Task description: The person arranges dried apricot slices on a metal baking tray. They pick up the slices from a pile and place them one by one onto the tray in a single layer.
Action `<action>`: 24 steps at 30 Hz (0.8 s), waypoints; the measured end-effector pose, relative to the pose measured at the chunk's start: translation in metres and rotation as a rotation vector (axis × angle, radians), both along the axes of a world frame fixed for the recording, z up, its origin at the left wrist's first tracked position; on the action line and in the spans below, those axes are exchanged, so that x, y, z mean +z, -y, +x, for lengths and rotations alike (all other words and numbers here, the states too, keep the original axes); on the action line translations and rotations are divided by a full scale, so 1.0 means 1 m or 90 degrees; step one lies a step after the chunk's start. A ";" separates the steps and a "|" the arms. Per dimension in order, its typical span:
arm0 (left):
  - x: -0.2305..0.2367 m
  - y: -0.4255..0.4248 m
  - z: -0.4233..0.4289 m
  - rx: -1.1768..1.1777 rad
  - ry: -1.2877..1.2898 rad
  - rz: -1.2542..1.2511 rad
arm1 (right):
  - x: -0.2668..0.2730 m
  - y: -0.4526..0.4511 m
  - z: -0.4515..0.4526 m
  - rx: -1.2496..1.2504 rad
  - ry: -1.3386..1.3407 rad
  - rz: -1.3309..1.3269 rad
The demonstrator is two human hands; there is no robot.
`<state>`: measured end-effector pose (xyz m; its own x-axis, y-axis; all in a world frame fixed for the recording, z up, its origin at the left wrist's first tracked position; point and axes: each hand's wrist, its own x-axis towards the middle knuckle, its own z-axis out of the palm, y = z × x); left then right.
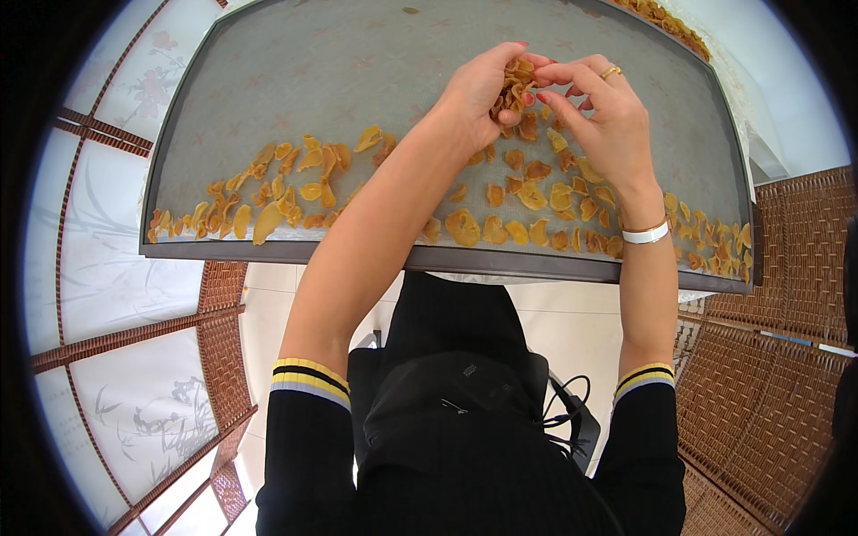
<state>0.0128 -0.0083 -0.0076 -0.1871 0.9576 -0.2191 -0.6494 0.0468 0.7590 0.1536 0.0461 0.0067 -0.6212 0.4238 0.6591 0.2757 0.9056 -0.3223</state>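
Observation:
A loose handful of dried yellow-brown slices (515,88) is cupped in my left hand (477,86), over the middle of a framed mesh screen (301,80). My right hand (606,110) comes in from the right, thumb and forefinger at the edge of that handful. Whether a slice is pinched between those fingertips is hard to make out. Similar dried slices (462,226) lie spread on the near part of the mesh, some single and some overlapping. My left forearm covers part of them.
The dark near rim (536,264) of the screen runs in front of my body. More dried slices (663,20) lie beyond the far right edge. Folding panels with painted flowers (134,194) stand at left, woven brown panels (757,388) at right. Black cables (570,402) hang beside me.

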 end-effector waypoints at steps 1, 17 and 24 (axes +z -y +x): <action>0.000 0.000 0.000 -0.003 0.002 0.007 | -0.001 -0.001 0.000 -0.002 -0.002 0.013; 0.001 0.002 -0.001 -0.060 0.080 -0.012 | -0.001 0.000 -0.002 0.028 -0.094 -0.034; 0.002 0.002 0.000 -0.026 0.073 -0.023 | -0.001 0.000 -0.002 0.071 -0.183 -0.125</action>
